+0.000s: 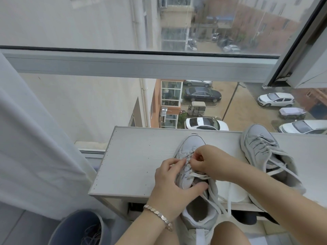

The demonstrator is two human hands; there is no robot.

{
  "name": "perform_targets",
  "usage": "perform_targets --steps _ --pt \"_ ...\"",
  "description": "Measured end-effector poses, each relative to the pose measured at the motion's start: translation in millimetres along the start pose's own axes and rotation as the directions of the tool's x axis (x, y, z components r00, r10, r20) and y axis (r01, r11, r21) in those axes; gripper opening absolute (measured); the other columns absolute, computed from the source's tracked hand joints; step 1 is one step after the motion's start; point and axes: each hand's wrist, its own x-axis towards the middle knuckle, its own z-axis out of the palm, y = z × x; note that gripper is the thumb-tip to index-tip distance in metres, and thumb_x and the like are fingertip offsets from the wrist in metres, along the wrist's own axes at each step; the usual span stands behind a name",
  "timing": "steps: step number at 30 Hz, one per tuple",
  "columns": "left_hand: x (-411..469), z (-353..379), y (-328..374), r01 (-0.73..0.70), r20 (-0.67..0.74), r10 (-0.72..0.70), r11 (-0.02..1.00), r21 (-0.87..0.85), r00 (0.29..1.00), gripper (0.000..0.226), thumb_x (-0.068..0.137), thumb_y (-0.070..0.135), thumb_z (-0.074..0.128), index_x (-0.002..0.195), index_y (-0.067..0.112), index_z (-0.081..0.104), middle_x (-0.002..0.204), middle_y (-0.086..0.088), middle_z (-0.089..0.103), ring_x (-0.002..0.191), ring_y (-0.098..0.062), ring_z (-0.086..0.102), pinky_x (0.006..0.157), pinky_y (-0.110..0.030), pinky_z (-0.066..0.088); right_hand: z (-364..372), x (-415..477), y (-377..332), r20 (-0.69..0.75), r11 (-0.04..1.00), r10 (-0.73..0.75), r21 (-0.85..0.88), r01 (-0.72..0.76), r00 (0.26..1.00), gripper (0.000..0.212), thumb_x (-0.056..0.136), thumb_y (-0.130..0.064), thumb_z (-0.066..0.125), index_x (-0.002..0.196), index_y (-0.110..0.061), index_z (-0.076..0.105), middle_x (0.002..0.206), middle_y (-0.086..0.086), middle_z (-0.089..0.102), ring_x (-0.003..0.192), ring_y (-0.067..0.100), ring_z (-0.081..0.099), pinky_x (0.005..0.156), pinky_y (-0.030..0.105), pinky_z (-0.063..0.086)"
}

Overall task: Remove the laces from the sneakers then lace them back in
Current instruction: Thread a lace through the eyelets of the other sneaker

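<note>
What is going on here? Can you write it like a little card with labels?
place: a white table by a window
left hand: grips the near sneaker
right hand: pinches its lace by the eyelets
near sneaker: toe on the table, heel past the edge
other sneaker: on the table to the right, laced, ends loose
floor: a bin

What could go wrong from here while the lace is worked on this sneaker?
1. The near sneaker overhangs the front edge of the table; a hard pull on its lace by the right hand might drag it off.
2. Its loose lace ends hang past the edge and might tangle.
</note>
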Motion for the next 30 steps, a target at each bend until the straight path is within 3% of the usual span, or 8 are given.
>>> perform_targets --steps 4,8,12,14,16,18,25,30 --pt "-0.5 -1.8 -4.5 -0.043 -0.028 0.043 0.999 0.009 0.999 0.083 0.054 0.072 0.041 0.127 0.034 0.050 0.111 0.031 0.037 0.117 0.000 0.039 0.095 -0.022 0.044 6.3 -8.5 1.6 -0.108 0.981 -0.065 0.175 0.084 0.992 0.027 0.090 -0.017 0.050 0.065 -0.010 0.046 0.057 0.000 0.038 0.049 0.010 0.029 0.046 0.019 0.028" --pt "-5.3 3.0 -6.0 0.011 -0.038 -0.014 0.997 -0.079 0.999 0.060 0.059 0.072 0.036 0.113 0.048 0.044 0.113 0.031 0.036 0.118 0.004 0.037 0.088 -0.001 0.029 10.7 -21.9 6.6 -0.172 0.945 -0.114 0.285 0.160 0.979 0.028 0.090 -0.014 0.053 0.063 -0.017 0.047 0.058 -0.004 0.044 0.054 0.007 0.035 0.054 0.017 0.033" --pt "-5.0 5.3 -6.5 -0.004 -0.059 0.002 0.999 -0.034 0.998 0.067 0.066 0.067 0.038 0.126 0.038 0.045 0.113 0.031 0.033 0.119 0.002 0.035 0.085 0.002 0.027 7.2 -28.1 22.6 -0.322 0.878 0.034 0.462 0.126 0.946 0.019 0.089 -0.017 0.058 0.072 -0.024 0.060 0.065 -0.008 0.059 0.059 0.004 0.051 0.061 0.017 0.041" --pt "-5.0 6.0 -6.4 -0.027 -0.070 0.027 1.000 0.004 0.997 0.064 0.072 0.058 0.039 0.131 0.032 0.044 0.115 0.027 0.034 0.120 0.002 0.033 0.094 -0.004 0.030 -2.6 -31.6 30.4 -0.353 0.872 0.114 0.483 0.077 0.929 0.015 0.088 -0.020 0.061 0.073 -0.025 0.062 0.069 -0.003 0.065 0.067 0.012 0.060 0.067 0.022 0.048" --pt "-5.5 5.9 -6.4 -0.031 -0.065 0.031 1.000 0.000 0.997 0.060 0.077 0.054 0.041 0.133 0.031 0.043 0.124 0.024 0.036 0.125 0.003 0.032 0.106 -0.020 0.033 -11.5 -33.8 33.9 -0.284 0.885 0.127 0.466 0.021 0.950 0.014 0.086 -0.022 0.063 0.073 -0.025 0.063 0.068 -0.001 0.068 0.066 0.013 0.064 0.069 0.024 0.053" --pt "-6.0 5.7 -6.6 -0.027 -0.052 0.027 1.000 0.001 0.998 0.056 0.082 0.052 0.042 0.134 0.032 0.042 0.132 0.023 0.036 0.129 0.003 0.030 0.110 -0.026 0.030 -15.5 -33.2 32.0 -0.206 0.909 0.113 0.417 -0.017 0.972 0.013 0.085 -0.023 0.065 0.072 -0.025 0.064 0.065 -0.004 0.068 0.060 0.007 0.064 0.064 0.019 0.054" --pt "-8.1 4.7 -6.1 -0.017 -0.056 0.018 1.000 0.014 0.998 0.064 0.075 0.055 0.037 0.135 0.034 0.040 0.140 0.021 0.037 0.130 0.005 0.030 0.111 -0.027 0.030 -22.2 -20.1 16.8 -0.010 0.968 0.046 0.248 -0.042 0.999 0.005 0.084 -0.024 0.067 0.084 -0.019 0.067 0.072 -0.002 0.068 0.052 0.000 0.057 0.050 0.013 0.049" --pt "-7.8 5.0 -7.1 -0.020 -0.053 0.024 0.998 0.066 0.998 0.062 0.076 0.056 0.036 0.134 0.035 0.042 0.138 0.024 0.038 0.128 0.008 0.030 0.112 -0.024 0.027 -38.6 -9.6 4.1 0.140 0.999 0.031 -0.040 -0.026 0.990 0.008 0.086 -0.026 0.064 0.089 -0.020 0.068 0.070 -0.003 0.067 0.042 -0.002 0.054 0.043 0.010 0.041"
